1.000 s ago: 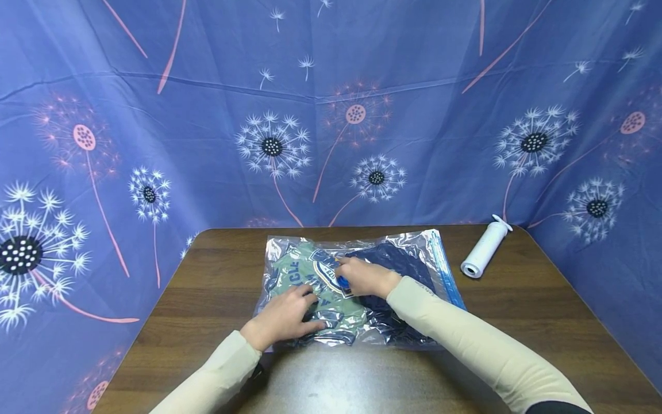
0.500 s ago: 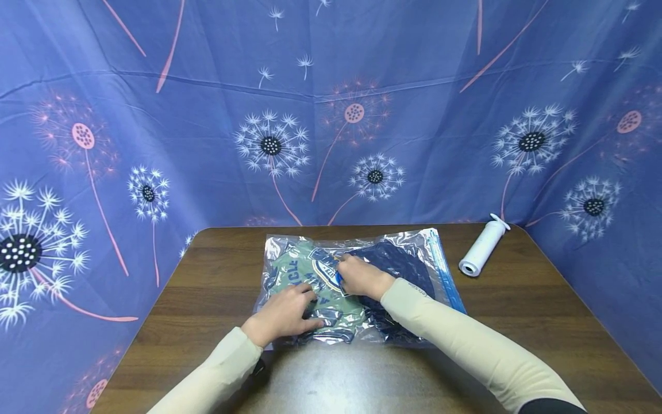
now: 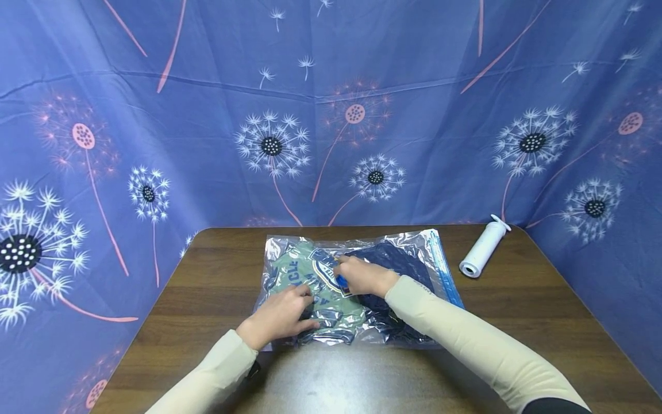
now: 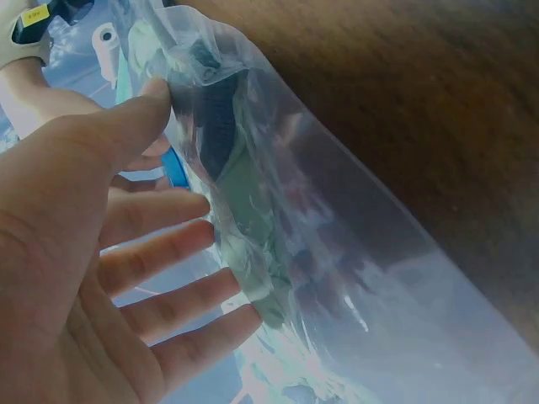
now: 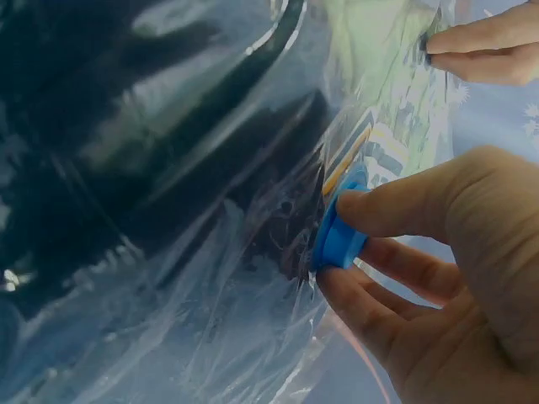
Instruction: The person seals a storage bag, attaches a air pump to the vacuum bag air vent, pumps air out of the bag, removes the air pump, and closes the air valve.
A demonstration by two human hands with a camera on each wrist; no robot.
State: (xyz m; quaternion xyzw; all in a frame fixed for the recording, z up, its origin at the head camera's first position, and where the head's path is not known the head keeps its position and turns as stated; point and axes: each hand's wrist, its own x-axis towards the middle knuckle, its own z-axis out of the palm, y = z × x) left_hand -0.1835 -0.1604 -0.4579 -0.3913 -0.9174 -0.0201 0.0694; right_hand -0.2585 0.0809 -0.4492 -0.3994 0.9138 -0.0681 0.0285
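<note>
A clear plastic storage bag [image 3: 275, 246] lies flat on the table with folded clothes inside. On its left half shows a green printed shirt [image 3: 287, 276], on its right half a dark navy garment [image 3: 400, 261]. My right hand [image 3: 364, 277] pinches a round blue valve cap [image 5: 341, 240] on the bag between thumb and fingers, near the middle. To its left, my left hand [image 3: 281, 313] rests on the bag over the green shirt. Its fingers are spread and relaxed, fingertips at the plastic in the left wrist view.
A white hand pump [image 3: 483, 251] with a handle lies at the table's back right. The bag's blue zip strip [image 3: 446, 270] runs along its right end. Behind the wooden table [image 3: 207, 276] hangs a blue dandelion-patterned cloth [image 3: 315, 144].
My right hand stays at the blue cap, its fingers shifting slightly around it. The left hand has slid a little to the left on the bag.
</note>
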